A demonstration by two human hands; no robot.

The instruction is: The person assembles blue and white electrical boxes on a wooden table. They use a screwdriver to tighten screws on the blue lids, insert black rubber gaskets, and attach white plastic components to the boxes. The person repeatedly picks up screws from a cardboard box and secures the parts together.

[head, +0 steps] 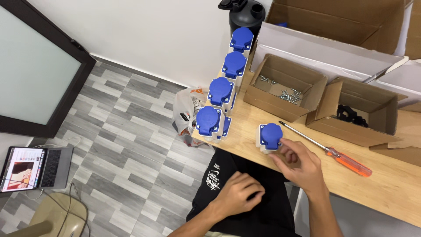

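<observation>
Right hand (298,163) fingertips pinch blue socket (270,136) on table (245,131); screwdriver (333,152) just beyond. Left hand (239,195) loosely curled, empty, on lap

We have one view only, from a camera on the person's head, looking steeply down and tilted over the near edge of the tabletop (245,131), close to the hands, with the tiled floor (123,145) far below at left
</observation>
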